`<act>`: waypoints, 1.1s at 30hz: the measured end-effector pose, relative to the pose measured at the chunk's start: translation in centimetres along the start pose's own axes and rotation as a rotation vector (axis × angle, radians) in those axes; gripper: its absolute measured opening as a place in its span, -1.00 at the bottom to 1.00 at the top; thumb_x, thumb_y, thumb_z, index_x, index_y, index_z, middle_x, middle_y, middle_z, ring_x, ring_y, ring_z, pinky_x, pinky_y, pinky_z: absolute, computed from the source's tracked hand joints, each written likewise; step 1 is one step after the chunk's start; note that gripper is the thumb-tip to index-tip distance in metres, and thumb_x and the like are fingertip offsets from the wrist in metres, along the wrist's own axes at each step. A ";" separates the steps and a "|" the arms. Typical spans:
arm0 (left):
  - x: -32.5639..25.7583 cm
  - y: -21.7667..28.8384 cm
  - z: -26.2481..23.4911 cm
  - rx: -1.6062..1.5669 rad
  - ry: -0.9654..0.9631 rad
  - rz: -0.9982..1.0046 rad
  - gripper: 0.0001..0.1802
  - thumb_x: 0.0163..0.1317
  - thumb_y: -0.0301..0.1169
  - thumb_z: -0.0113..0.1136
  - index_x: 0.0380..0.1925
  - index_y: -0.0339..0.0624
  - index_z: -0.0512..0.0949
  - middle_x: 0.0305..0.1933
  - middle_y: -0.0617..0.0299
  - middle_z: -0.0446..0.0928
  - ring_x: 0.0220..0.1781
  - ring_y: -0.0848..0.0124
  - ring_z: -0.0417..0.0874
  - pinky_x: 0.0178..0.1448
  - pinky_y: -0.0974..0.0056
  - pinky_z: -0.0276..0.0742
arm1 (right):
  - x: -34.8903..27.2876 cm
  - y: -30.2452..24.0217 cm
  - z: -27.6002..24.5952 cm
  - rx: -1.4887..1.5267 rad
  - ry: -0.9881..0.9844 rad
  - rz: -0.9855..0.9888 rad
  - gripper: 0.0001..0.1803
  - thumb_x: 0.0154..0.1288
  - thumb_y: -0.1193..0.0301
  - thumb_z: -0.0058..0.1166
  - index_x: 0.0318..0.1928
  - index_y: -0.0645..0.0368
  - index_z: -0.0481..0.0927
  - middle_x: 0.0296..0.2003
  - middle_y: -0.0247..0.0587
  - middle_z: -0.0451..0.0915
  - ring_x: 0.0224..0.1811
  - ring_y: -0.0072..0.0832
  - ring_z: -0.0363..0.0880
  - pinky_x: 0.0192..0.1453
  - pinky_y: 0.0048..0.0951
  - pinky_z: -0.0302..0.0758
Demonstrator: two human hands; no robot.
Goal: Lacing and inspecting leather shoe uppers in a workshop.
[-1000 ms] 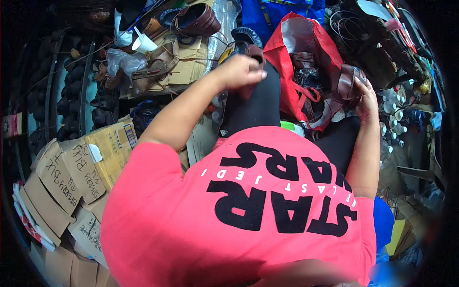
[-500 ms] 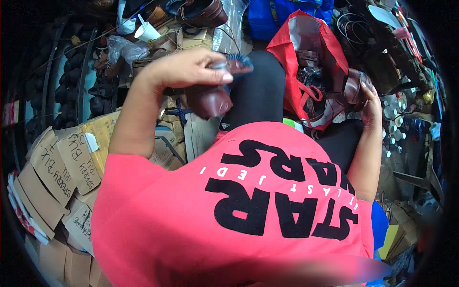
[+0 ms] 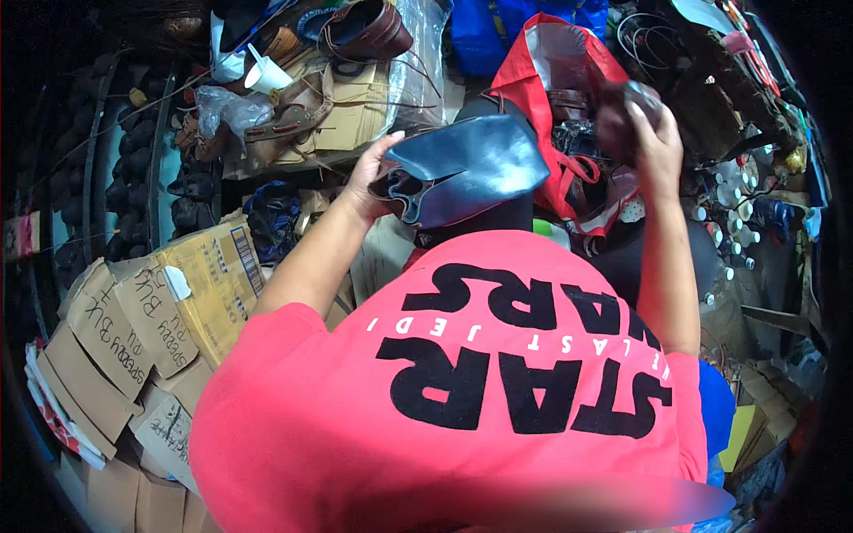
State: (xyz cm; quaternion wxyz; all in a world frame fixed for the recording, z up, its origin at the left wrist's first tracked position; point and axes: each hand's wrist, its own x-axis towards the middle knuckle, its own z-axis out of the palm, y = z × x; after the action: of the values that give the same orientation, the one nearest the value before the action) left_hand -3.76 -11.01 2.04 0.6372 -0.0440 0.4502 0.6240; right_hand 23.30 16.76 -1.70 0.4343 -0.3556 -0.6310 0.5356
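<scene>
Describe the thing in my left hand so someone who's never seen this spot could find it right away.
Start at the red bag standing open in the upper middle of the clutter. Just left of it and lower, the left hand holds up a dark blue shoe upper, limp and glossy. Unlike the brown shoes on the cardboard behind, it has no sole.
</scene>
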 end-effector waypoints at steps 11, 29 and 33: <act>0.9 -3.7 -1.4 -0.210 0.084 -0.009 -0.53 0.21 -0.03 -0.11 -0.13 -0.16 0.54 -0.18 0.09 0.61 -0.13 0.20 0.63 0.03 0.08 0.51 | -4.4 -3.1 13.7 -0.719 -0.317 -0.837 -0.78 0.10 0.34 0.11 -0.22 0.01 0.46 -0.27 -0.31 0.50 -0.18 -0.34 0.47 -0.10 -0.29 0.28; 2.2 -4.4 10.2 2.216 -0.181 1.089 -0.64 -0.06 -0.19 0.28 -0.29 -0.12 0.48 -0.25 0.16 0.52 -0.08 0.21 0.54 0.01 0.10 0.32 | -1.0 -10.5 8.3 0.120 -0.429 -0.177 -0.75 0.25 0.45 0.11 -0.06 0.19 0.49 -0.28 -0.40 0.56 -0.22 -0.65 0.48 -0.12 -0.56 0.44; -1.0 -2.9 9.8 1.898 0.036 1.470 -0.41 -0.24 -0.17 0.42 -0.14 -0.05 0.46 -0.05 0.18 0.34 0.12 0.18 0.30 0.20 0.04 0.12 | -2.7 -5.8 10.3 -0.357 -0.700 -0.264 -0.69 0.22 0.29 0.10 -0.08 0.16 0.46 -0.36 0.04 0.57 -0.28 -0.12 0.58 -0.19 -0.29 0.46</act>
State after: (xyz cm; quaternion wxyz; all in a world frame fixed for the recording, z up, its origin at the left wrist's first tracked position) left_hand 3.96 -6.28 6.98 -0.0994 0.7019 0.6568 0.2570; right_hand 14.83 9.45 3.08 0.1901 -0.1378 -0.8638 0.4458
